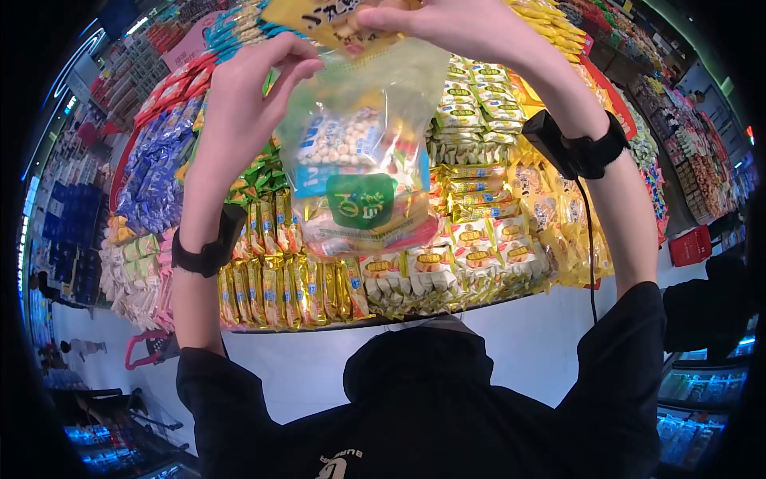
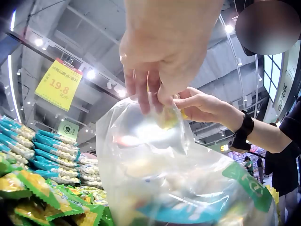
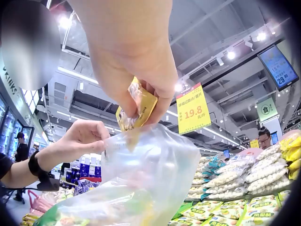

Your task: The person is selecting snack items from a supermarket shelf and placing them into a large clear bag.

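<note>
A clear plastic bag (image 1: pixel 363 203) with a green printed label hangs in front of me, snack packs inside it. Through its film I see a blue-and-white packet (image 1: pixel 339 144) with small round pale pieces. My left hand (image 1: pixel 243 108) pinches the bag's top edge between thumb and fingers. In my right hand (image 1: pixel 455 28) is a yellow snack packet (image 3: pixel 141 106), gripped between thumb and fingers. In the right wrist view the packet's lower corner dips at the bag's mouth, overlapping the film.
Below the bag spreads a display of wrapped snacks: gold packets (image 1: pixel 279 291), white packs (image 1: pixel 435 267) and purple-blue packs (image 1: pixel 159 164). Stacked teal bags (image 2: pixel 54 157) stand behind. A yellow price sign (image 3: pixel 193 110) hangs overhead. A red basket (image 1: pixel 690 246) sits off to the right.
</note>
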### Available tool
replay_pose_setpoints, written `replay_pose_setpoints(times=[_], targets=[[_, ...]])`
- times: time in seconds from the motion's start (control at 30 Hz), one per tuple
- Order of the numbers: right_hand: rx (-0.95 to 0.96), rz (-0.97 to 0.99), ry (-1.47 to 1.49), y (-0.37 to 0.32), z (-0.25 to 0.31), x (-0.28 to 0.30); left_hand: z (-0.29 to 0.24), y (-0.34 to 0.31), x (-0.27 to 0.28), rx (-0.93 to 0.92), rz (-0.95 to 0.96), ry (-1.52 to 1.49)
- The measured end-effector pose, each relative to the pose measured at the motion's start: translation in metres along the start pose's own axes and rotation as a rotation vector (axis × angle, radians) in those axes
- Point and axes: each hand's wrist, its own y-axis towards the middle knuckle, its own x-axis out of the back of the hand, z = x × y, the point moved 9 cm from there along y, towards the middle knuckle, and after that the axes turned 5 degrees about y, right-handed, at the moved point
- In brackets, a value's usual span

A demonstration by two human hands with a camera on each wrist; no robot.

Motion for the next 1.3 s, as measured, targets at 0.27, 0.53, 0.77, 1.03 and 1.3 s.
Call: replay_pose_setpoints(times=[0.27,0.53,0.77,1.03,1.3], targets=[[-0.246,0.657,-0.087,-0.002,-0.021,-0.052,0.025,-0.009,0.007,0.079,-0.1,-0.06],[-0.439,1.03,0.454,-0.028,-0.033,-0.121,0.022,0.009,0.005,0.008,-0.117,-0.03],[-0.261,1.05,0.583,-0.022,0.007,-0.144,0.018,0.019,0.006,0.069,-0.102,-0.007],[-0.229,0.823,0.601,-0.022,0.015,-0.14,0.036,0.011,-0.005,0.046,-0.073,-0.051],[-0.521,0.826,0.442,-0.029,-0.05,-0.078,0.06,-0.006,0.003,0.208,-0.055,-0.085]])
